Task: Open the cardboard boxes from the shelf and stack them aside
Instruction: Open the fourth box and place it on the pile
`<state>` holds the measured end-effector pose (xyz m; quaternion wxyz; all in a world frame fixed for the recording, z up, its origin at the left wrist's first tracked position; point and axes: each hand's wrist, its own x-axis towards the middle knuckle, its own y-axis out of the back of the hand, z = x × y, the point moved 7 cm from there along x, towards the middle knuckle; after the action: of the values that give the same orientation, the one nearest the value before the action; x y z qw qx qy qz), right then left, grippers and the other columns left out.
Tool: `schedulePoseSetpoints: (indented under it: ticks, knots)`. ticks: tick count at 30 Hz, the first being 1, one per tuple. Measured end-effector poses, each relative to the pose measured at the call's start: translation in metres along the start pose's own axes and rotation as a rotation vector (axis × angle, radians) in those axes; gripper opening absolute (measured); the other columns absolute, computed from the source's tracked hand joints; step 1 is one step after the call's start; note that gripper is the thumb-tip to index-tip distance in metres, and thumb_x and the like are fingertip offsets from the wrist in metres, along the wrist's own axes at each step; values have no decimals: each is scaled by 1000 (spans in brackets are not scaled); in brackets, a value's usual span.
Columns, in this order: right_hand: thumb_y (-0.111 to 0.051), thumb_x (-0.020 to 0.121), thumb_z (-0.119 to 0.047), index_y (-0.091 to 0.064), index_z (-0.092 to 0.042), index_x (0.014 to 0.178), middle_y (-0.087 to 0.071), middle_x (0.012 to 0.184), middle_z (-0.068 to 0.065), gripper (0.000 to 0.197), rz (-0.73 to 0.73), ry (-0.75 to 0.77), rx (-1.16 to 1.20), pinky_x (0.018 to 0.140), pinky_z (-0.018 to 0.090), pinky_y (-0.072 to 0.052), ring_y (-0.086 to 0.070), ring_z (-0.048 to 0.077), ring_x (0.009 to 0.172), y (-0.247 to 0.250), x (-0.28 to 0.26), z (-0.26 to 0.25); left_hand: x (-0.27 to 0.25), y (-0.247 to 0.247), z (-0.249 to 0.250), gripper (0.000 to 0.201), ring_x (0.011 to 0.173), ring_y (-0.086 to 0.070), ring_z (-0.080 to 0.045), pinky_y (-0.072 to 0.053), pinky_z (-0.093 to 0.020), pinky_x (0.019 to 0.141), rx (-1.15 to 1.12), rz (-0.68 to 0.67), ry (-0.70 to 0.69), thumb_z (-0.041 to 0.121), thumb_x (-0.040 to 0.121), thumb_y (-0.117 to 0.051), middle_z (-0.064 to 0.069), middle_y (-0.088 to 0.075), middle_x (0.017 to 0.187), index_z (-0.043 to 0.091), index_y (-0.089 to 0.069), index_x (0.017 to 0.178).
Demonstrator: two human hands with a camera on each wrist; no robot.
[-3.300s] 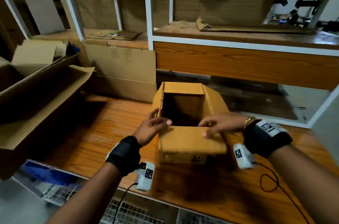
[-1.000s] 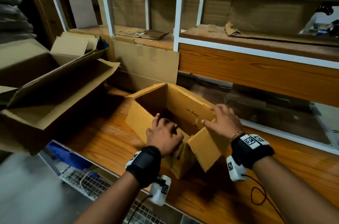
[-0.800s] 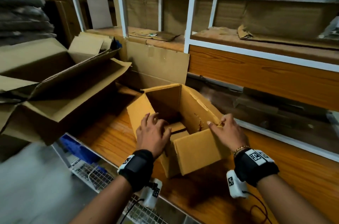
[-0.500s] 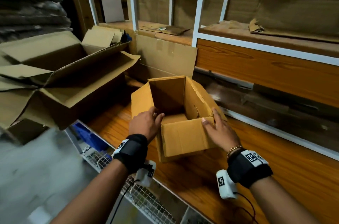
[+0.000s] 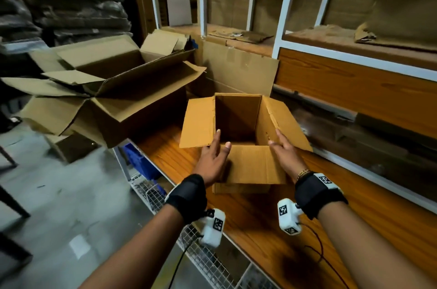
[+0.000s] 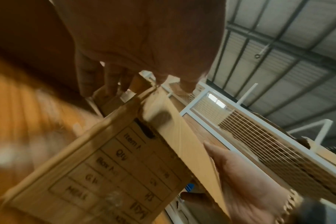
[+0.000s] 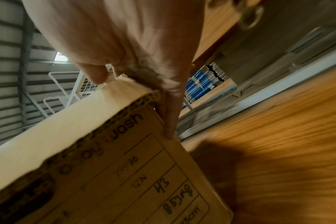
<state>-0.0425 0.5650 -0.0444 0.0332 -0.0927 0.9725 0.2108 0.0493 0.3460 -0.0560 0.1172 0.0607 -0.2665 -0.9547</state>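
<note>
A small brown cardboard box [image 5: 250, 165] stands open-topped on the wooden shelf board [image 5: 354, 229], all its flaps folded outward. My left hand [image 5: 214, 156] grips its near left corner, with the thumb over the near flap's fold and the fingers outside under the left flap. My right hand [image 5: 283, 154] grips the near right corner the same way. In the right wrist view the thumb lies over the flap edge, and the fingers [image 7: 169, 115] run down the printed side of the box [image 7: 115, 174]. The left wrist view shows the box's label panel [image 6: 109, 169] below my fingers [image 6: 109, 78].
Large opened cardboard boxes [image 5: 106, 90] are piled at the left, past the board's end. Flat cardboard [image 5: 238, 71] leans at the back. White shelf posts [image 5: 281, 24] rise behind. A wire basket [image 5: 153, 194] and a blue bin [image 5: 139, 158] sit below the front edge, beside grey floor [image 5: 59, 206].
The box has been turned square to me, its flaps now spread outward. Both hands moved from the inner flaps to the near corners, and my view swung left toward the pile.
</note>
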Motion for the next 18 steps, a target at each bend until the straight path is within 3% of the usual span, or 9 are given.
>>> schedulePoseSetpoints:
  ticks: [3,6,10,13,15,18]
  knots:
    - [-61,92,-41,-12,-51,150,-25,157,7,77,66,5,52,112,48,-30,-32,32,139,0,0,0,14,0,-1,61,138,-33,-32,-25,-44,112,-176,37,-23,70,90,-34,-10,-30,154,59,-12,146]
    - [-69,87,-38,-7,-48,152,-23,158,7,91,74,-31,174,112,51,-30,-32,32,138,1,1,4,25,4,1,64,139,-35,-28,-29,-43,114,-306,54,-3,51,94,-51,-3,-33,155,45,-22,150]
    - [-70,87,-31,-10,-41,154,-23,160,4,91,37,-15,163,115,48,-29,-32,27,140,-5,5,-3,38,14,-6,87,132,-46,-24,-37,-44,112,-548,29,53,19,80,-75,-6,-42,151,25,-27,152]
    - [-66,90,-19,-26,-31,153,-28,159,0,75,28,105,100,117,38,-25,-30,19,141,-16,3,-35,36,40,3,83,127,-51,-23,-38,-41,111,-565,33,45,5,82,-72,-3,-48,145,16,-28,151]
    - [-63,93,-17,-37,-26,150,-31,158,1,63,20,167,53,115,33,-24,-30,17,142,-28,0,-61,38,67,7,77,123,-52,-20,-39,-35,108,-549,68,0,2,84,-70,2,-49,140,14,-32,149]
    - [-63,93,-22,-33,-23,151,-29,159,3,65,75,221,38,112,33,-25,-29,20,143,-45,-7,-109,41,121,19,85,134,-43,-19,-32,-39,116,-505,128,-112,10,81,-75,-4,-40,151,13,-28,152]
